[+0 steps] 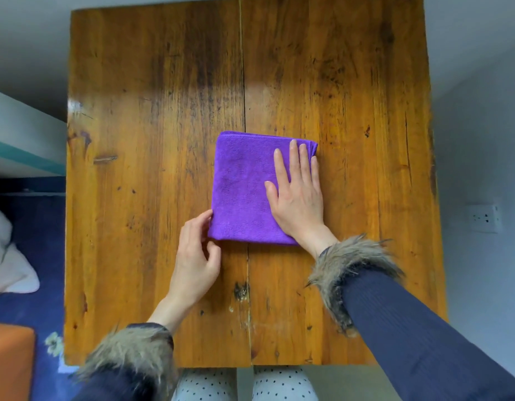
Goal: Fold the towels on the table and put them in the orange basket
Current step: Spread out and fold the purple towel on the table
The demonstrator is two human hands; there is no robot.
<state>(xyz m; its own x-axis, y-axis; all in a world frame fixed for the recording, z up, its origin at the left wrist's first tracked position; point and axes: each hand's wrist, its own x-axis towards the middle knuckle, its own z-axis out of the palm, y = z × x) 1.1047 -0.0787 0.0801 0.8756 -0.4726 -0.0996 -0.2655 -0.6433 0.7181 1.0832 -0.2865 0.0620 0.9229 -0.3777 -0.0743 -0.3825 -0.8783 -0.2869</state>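
While the right hand (298, 198) lay flat, palm down, on the purple towel (244, 189), its fingers were straight and close together, pointing away from the person, and it gripped nothing; it covered the right-hand part of the cloth, the little finger reaching the right edge. Under that hand the towel was folded into a compact square, layered edges showing at the far right corner beside the fingertips; it sat near the middle of the wooden table (152, 117), across the seam between the two boards. At the near left corner of the towel was the left hand (197, 256), fingers loosely curled; the thumb and fingertips touched the cloth's edge there, though whether they actually pinched it could not be determined. Both wrists carried fur cuffs on dark ribbed sleeves. Well to the left of the left hand, beyond and below the table edge, part of an orange basket (10, 363) showed in the corner of the view, standing on a dark blue floor covering.
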